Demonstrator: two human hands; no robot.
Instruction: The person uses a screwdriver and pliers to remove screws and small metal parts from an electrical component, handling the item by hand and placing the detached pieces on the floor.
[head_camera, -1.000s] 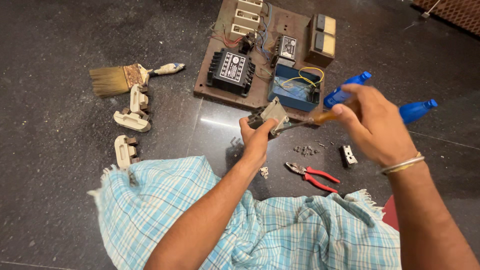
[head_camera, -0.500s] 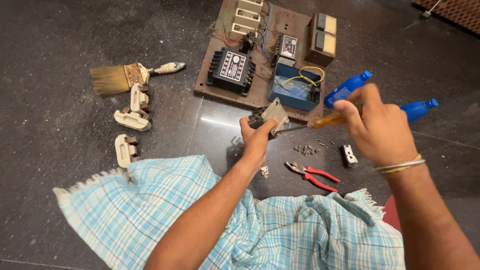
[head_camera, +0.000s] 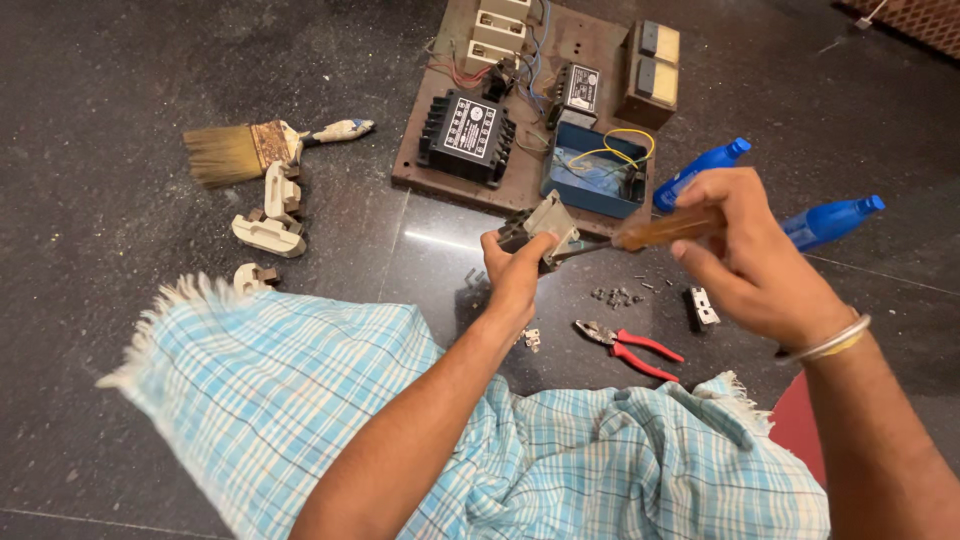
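Observation:
My left hand (head_camera: 517, 277) grips a small electrical switch part (head_camera: 541, 224), black with a grey metal plate, held up above the dark floor. My right hand (head_camera: 752, 258) holds a screwdriver with an amber handle (head_camera: 662, 229); its shaft points left and its tip meets the part. A metal bangle (head_camera: 828, 342) sits on my right wrist. Below the hands lie red-handled pliers (head_camera: 632, 347), several loose screws (head_camera: 617, 296) and a small black piece (head_camera: 702, 307).
A brown board (head_camera: 432, 170) carries a black transformer (head_camera: 466, 128), a blue open box (head_camera: 594, 171) with wires, and switches. Two blue bottles (head_camera: 828, 221) lie at the right. A paintbrush (head_camera: 250, 148) and cream ceramic fuse parts (head_camera: 270, 223) lie left. Blue checked cloth (head_camera: 300, 390) covers my lap.
My right hand with the screwdriver has shifted slightly, turning at the part. The checked cloth's left edge moved. My left hand stays in place.

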